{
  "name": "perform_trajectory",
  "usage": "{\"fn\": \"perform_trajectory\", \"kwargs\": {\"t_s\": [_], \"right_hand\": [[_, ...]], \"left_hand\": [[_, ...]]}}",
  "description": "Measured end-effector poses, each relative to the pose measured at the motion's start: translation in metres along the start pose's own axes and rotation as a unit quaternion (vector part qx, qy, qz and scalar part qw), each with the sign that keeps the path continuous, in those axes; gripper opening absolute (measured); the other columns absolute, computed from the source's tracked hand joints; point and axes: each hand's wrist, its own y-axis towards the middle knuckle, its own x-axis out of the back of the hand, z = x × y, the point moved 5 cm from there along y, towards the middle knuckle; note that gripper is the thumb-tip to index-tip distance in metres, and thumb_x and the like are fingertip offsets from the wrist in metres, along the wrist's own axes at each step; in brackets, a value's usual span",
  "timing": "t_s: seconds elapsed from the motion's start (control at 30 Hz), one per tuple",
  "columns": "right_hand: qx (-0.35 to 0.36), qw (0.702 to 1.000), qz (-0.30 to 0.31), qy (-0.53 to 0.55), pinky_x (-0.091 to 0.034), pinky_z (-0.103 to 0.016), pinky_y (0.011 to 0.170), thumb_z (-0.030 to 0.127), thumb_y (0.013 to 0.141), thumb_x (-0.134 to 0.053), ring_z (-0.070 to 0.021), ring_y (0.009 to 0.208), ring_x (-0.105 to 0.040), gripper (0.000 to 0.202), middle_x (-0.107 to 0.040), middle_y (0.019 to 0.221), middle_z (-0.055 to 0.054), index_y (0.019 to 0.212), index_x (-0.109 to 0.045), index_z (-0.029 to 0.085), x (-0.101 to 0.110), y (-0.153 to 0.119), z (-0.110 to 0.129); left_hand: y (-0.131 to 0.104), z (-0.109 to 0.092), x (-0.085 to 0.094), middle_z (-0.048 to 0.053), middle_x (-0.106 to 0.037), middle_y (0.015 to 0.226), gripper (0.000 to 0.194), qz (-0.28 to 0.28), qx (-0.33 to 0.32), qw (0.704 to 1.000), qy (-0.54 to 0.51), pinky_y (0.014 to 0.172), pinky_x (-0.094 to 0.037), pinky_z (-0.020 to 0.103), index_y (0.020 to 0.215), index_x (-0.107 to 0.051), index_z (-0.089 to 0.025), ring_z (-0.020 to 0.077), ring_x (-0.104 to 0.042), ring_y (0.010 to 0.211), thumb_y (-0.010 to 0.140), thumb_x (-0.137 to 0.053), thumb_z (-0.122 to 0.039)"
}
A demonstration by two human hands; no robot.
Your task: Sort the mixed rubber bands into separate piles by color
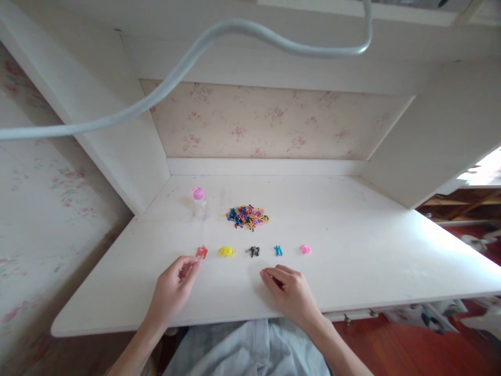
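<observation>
My left hand (175, 284) is closed in a pinch, its fingertips at the lower edge of a small heap of red rubber bands (202, 252). Whatever lies between those fingertips is too small to make out. Resting on the table, my right hand (287, 290) has its fingers curled together, with nothing showing in them. It lies just below small heaps of black bands (253, 251) and blue bands (278, 250). Yellow bands (226, 251) and pink bands (306, 249) complete the row. Behind it sits a larger mixed-colour pile of bands (248, 216).
A small clear container with a pink lid (198, 194) stands at the back left of the white table (352, 250). White side panels flank the table. A pale cable (235, 26) hangs across the top of the view.
</observation>
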Motion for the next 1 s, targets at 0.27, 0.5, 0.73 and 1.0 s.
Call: {"fn": "perform_trajectory", "kwargs": {"t_s": [0.27,0.5,0.73,1.0], "right_hand": [[-0.025,0.980,0.050,-0.193,-0.038,-0.023,0.065,0.033,0.093,-0.037,-0.0142,0.078,-0.062,0.032,-0.069,0.095,-0.001,0.107,-0.065,0.031,0.012,0.087,-0.005],[0.007,0.949,0.129,-0.288,-0.040,-0.028,0.069,0.033,0.095,-0.031,-0.0181,0.088,-0.062,0.035,-0.066,0.106,-0.001,0.110,-0.062,0.035,-0.015,0.129,-0.015],[0.008,0.946,0.140,-0.291,-0.041,-0.030,0.073,0.031,0.096,-0.030,-0.0189,0.093,-0.061,0.038,-0.064,0.111,-0.004,0.127,-0.050,0.036,-0.023,0.134,-0.020],[0.009,0.955,0.125,-0.269,-0.039,-0.026,0.073,0.038,0.097,-0.029,-0.0169,0.094,-0.059,0.036,-0.063,0.113,-0.001,0.112,-0.061,0.033,-0.016,0.134,-0.024]], "left_hand": [[0.002,0.016,-0.001,-0.002,-0.059,0.070,0.034,-0.010,0.029,0.997,-0.077,0.058,-0.043,0.021,0.086,-0.058,-0.020,0.0134,-0.054,0.062,0.080,-0.053,-0.053],[-0.001,0.014,0.001,-0.003,-0.055,0.062,0.033,-0.002,0.024,0.997,-0.071,0.051,-0.040,0.020,0.083,-0.059,-0.020,0.0119,-0.050,0.055,0.081,-0.051,-0.051],[0.000,0.012,0.002,-0.003,-0.056,0.062,0.032,0.001,0.019,0.998,-0.065,0.053,-0.042,0.021,0.084,-0.059,-0.020,0.0126,-0.052,0.056,0.081,-0.052,-0.051],[-0.001,0.011,0.002,-0.003,-0.056,0.062,0.030,0.001,0.012,0.998,-0.057,0.053,-0.041,0.020,0.082,-0.060,-0.021,0.0122,-0.052,0.056,0.081,-0.052,-0.049]]}}
